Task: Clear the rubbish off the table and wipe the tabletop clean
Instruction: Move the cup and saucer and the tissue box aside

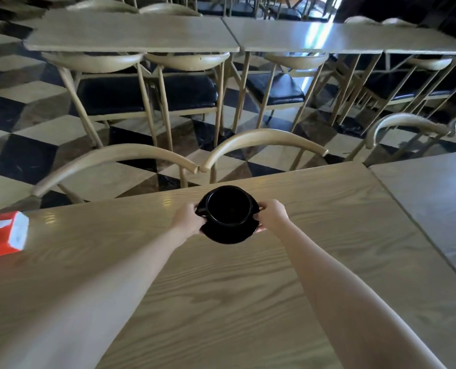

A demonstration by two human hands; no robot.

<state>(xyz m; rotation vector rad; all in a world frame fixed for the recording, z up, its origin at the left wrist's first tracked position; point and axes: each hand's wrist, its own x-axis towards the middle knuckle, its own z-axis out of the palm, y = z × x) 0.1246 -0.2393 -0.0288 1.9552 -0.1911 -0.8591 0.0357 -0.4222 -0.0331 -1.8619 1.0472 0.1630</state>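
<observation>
A black cup (228,206) stands on a black saucer (229,234) near the far edge of the light wooden table (221,302). My left hand (188,218) grips the saucer's left rim and my right hand (273,214) grips its right rim, fingers curled under it. The cup's inside looks dark; I cannot tell whether it holds anything. Whether the saucer rests on the tabletop or is lifted just off it is unclear.
A red and white box (1,235) lies at the table's left edge. Two curved wooden chair backs (269,141) stand just beyond the far edge. Another table (434,209) adjoins on the right. More tables and black-seated chairs stand on the chequered floor behind.
</observation>
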